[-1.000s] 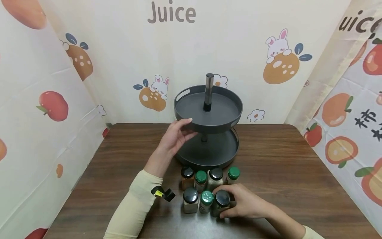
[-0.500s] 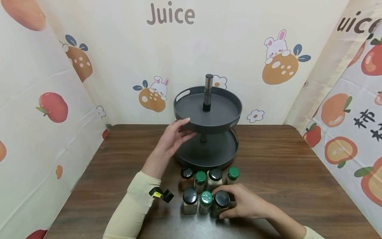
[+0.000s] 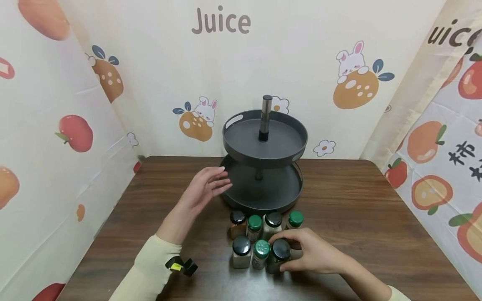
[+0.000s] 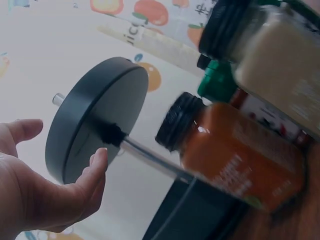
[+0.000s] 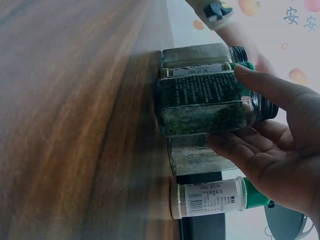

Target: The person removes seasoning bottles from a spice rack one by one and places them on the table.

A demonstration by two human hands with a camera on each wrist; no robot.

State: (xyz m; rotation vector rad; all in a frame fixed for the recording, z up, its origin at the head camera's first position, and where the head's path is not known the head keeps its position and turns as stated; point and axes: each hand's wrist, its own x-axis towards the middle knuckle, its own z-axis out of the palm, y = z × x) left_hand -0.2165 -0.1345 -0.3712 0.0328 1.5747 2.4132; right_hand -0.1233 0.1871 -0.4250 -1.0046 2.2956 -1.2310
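My right hand [image 3: 314,253] grips a square glass spice jar [image 5: 200,112] with a black lid and dried green herbs inside, thumb on one side and fingers on the other. The jar stands on the table at the right end of the front row. My left hand [image 3: 199,190] hovers to the left of a dark grey two-tier tray stand [image 3: 260,194], fingers loosely extended and holding nothing. In the left wrist view, a black-lidded jar of orange powder [image 4: 235,155] stands close by.
Beside the gripped jar are a green-capped bottle [image 3: 260,254] and a black-lidded jar [image 3: 241,252]. Behind them a second row, including another green-capped bottle [image 3: 295,219], sits against the stand's front. Printed fabric [image 3: 158,62] encloses the wooden table [image 3: 357,200].
My left hand has let go of the upper tray's rim and moved down and left, away from it. My right hand stays at the herb jar.
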